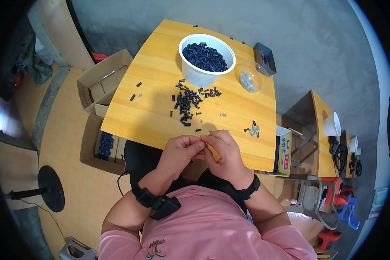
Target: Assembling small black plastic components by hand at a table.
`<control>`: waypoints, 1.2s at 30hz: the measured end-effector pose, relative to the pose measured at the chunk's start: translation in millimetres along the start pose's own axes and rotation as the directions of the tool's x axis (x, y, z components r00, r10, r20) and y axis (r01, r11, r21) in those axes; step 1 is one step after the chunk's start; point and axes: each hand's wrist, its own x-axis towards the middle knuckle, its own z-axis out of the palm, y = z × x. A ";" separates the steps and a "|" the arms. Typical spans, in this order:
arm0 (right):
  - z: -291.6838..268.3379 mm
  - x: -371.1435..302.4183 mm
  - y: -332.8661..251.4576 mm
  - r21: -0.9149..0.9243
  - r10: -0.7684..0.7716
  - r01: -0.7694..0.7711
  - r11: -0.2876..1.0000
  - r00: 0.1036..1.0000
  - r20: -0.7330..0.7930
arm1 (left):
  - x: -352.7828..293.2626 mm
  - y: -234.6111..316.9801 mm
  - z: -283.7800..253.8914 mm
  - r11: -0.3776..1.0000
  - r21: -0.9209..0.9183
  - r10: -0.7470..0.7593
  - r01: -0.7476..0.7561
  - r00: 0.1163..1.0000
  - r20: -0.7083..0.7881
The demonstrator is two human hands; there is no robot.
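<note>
Pink shirt (203,221), hands (177,154) (224,155) meeting at fingertips, black pieces (186,103), wooden table (151,117)

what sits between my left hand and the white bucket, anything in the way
Loose black pieces lie scattered on the table between your left hand and the white bucket. They lie low; nothing taller shows there.

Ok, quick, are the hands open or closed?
Left hand: pinched closed; anything held is too small to tell.
Right hand: curled close beside it; can't tell if it's pinching anything.
</note>
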 end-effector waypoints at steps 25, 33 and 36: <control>17.1 62.2 64.2 -0.198 0.253 -0.204 0.959 0.929 0.269 | -4.2 8.1 -21.9 0.996 0.049 0.081 -0.077 0.992 -0.098; 35.5 64.3 76.6 -0.293 0.263 -0.178 0.939 0.922 0.284 | -7.3 10.8 -24.9 0.996 0.046 0.079 -0.075 0.993 -0.087; 36.1 66.7 74.8 -0.322 0.266 -0.168 0.932 0.920 0.289 | -6.3 10.3 -24.5 0.995 0.059 0.083 -0.079 0.993 -0.083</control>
